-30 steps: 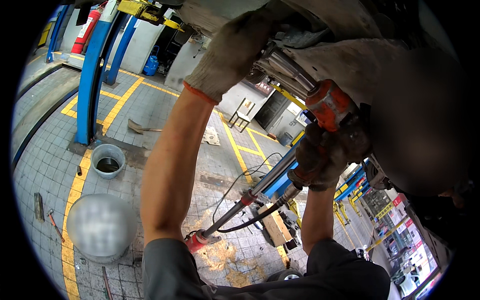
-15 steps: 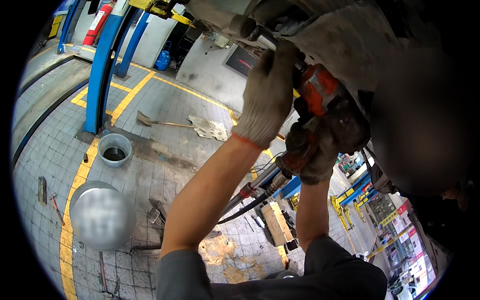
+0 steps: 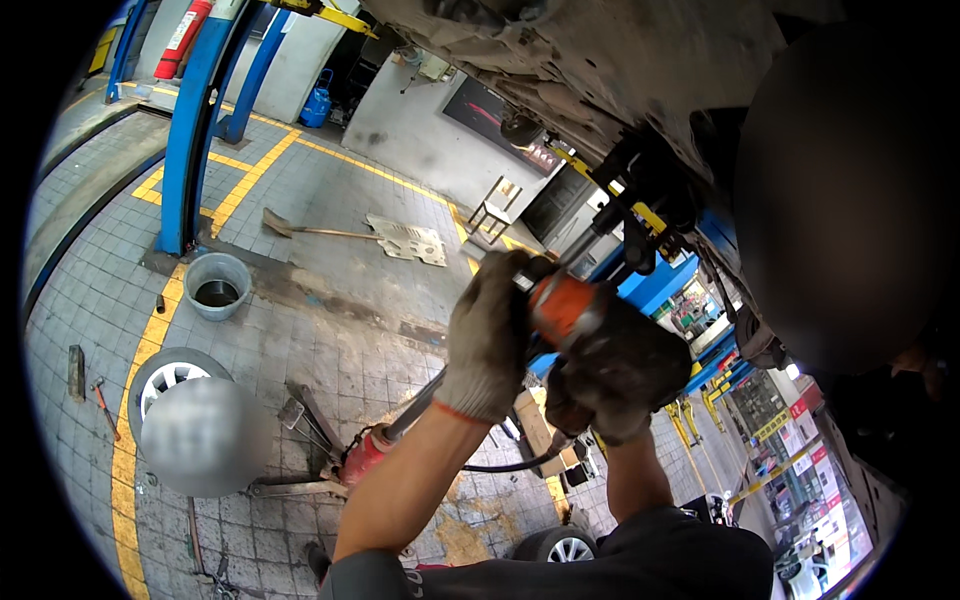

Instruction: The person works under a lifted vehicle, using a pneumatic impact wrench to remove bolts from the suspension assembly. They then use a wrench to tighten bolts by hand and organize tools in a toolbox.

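Note:
An orange and dark impact wrench is in front of me, below the raised vehicle's underside. My right hand, in a dirty work glove, is closed around its handle. My left hand, gloved too, is wrapped about the front end of the wrench, hiding most of the nose and whatever is fitted there. From the handle a black hose runs off to the left. No part of the wrench touches the vehicle as far as I can see.
A red jack stands on the floor behind my left forearm. Farther left are a bucket, a wheel, a hammer and a blue lift post. A chair is at the back; another wheel lies near me.
Both hands and the wrench have come down, away from the vehicle's underside. My view has shifted, so the chair, red jack and near wheel now show.

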A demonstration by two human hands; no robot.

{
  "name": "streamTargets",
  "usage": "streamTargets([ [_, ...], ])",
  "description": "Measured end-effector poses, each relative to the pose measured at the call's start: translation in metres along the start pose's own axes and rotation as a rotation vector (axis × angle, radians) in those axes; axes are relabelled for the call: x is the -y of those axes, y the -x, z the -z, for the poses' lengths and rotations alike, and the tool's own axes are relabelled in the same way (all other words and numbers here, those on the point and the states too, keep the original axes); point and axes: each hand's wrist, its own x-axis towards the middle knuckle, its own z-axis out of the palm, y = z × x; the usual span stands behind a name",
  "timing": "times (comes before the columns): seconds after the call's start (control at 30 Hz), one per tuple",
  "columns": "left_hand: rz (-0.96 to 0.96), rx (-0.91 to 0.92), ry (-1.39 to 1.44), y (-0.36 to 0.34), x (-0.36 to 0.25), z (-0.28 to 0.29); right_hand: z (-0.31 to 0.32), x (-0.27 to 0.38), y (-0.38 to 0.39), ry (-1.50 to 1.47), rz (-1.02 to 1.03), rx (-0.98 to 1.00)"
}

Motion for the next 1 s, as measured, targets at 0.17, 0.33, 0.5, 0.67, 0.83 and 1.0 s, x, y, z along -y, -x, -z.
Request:
streamTargets([
  [0.17,0.004,-0.149,0.242,0.039,0.057,0.097,0.035,-0.052,0.07,0.428,-0.152,0.362],
  [0.33,0.025,-0.349,0.256,0.099,0.11,0.167,0.065,-0.121,0.165,-0.114,-0.517,0.472],
  [0.5,0.168,-0.739,-0.174,0.198,0.146,0.195,0.06,-0.061,0.2,-0.379,-0.85,0.753],
  [0.67,0.596,-0.737,-0.616,0.283,0.194,0.203,0.074,-0.068,0.272,0.279,-0.553,1.138],
  [0.83,0.94,-0.591,-0.692,0.311,0.213,0.192,0.079,-0.064,0.308,0.215,-0.667,1.127],
  [1.0,1.032,-0.635,-0.578,0.31,0.193,0.209,0.083,-0.071,0.33,0.012,-0.787,0.794],
])
